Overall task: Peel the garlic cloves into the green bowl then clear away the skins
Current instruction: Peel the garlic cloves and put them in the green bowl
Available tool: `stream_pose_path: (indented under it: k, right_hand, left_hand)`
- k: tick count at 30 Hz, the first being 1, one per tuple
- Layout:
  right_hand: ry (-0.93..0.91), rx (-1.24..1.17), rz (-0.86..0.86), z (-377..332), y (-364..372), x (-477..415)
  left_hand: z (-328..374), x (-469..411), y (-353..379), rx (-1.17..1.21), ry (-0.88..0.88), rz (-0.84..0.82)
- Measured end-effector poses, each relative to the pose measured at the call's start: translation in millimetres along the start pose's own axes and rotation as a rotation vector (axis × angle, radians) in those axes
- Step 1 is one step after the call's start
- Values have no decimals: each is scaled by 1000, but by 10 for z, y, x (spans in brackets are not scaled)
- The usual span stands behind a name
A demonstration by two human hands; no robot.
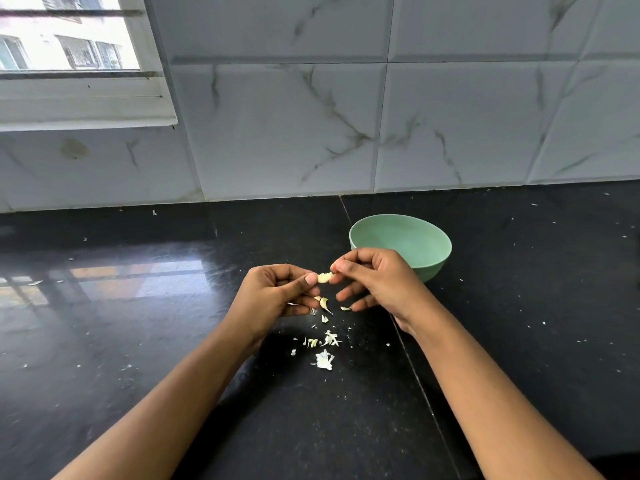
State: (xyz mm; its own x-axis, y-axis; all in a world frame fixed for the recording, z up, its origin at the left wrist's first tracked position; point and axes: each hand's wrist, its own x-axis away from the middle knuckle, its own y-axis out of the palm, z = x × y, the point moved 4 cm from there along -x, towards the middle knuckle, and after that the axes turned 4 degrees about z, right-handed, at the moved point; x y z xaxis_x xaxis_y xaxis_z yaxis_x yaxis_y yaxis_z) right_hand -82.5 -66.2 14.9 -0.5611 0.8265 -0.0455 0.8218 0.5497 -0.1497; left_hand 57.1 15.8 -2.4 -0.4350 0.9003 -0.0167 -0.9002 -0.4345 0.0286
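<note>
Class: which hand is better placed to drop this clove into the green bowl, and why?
Likely the right hand: it pinches the clove and lies just in front of the green bowl; the left hand, also pinching it, is farther away.

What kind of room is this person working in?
Most likely a home kitchen: a polished black stone counter under a marble-look tiled wall, a green bowl, and a garlic clove being peeled over scattered skins.
</note>
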Motion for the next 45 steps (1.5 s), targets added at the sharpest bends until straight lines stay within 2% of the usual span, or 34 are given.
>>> stream_pose_path:
  k: [5, 10, 14, 20, 24, 27, 33, 37, 40, 45]
  right_hand:
    - [-49, 105, -15, 51, 38, -17]
    - [-31, 8, -55, 51, 56, -21]
    - [-33, -15, -22, 68, 75, -36]
    - [-120, 200, 93, 82, 70, -44]
    - [-187, 314, 92, 67, 100, -41]
    - [-150, 214, 44, 69, 128, -36]
    - [-118, 209, 46, 71, 156, -22]
    - [-4, 95, -65, 113, 222, -2]
    - [-8, 171, -81, 131, 222, 5]
    - [-60, 236, -13, 78, 72, -12]
  left_hand:
    - [-21, -5, 4, -15, 5, 6]
    - [-45, -16, 9, 45, -39, 8]
    - [-54, -17, 12, 78, -43, 11]
    - [-59, -16, 14, 30, 34, 48]
    - [-57, -29, 14, 22, 72, 73]
    - [-59, -35, 13, 66, 60, 63]
    - [-74, -25, 32, 78, 54, 28]
    - [-86, -16, 62, 136, 16, -21]
    - [-81, -11, 75, 157, -3, -41]
    - [-65, -14, 59, 162, -16, 3]
